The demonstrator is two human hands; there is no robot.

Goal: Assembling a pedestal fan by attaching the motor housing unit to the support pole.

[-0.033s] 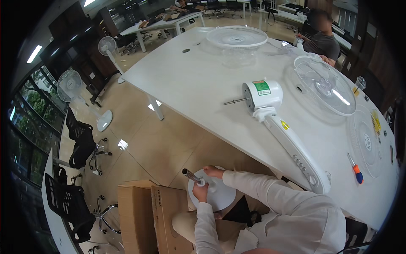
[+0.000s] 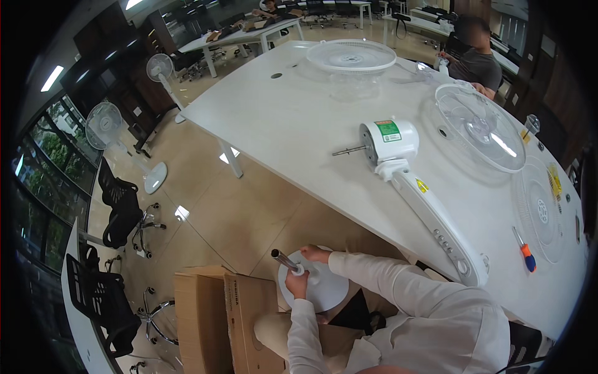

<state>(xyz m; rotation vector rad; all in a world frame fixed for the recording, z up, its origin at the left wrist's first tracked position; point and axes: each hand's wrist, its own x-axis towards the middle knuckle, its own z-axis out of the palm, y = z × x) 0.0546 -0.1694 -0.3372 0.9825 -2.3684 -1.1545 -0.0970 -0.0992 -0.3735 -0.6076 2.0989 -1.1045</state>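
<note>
Below the table's near edge, a round white fan base with a short metal pole leans toward the left. My left hand is closed round the lower pole at its white collar. At the base's far rim my right hand is closed, its fingertips partly hidden. On the white table lies the fan's motor head with a bare shaft, joined to a white control column. An orange-and-blue screwdriver rests to the right of the column.
An open cardboard box stands beside my left leg. Fan grilles and a clear fan blade lie on the table. Assembled fans and black chairs stand at left. Another person sits at the far right.
The whole view has shifted very slightly. Both hands keep their places on the fan base and pole.
</note>
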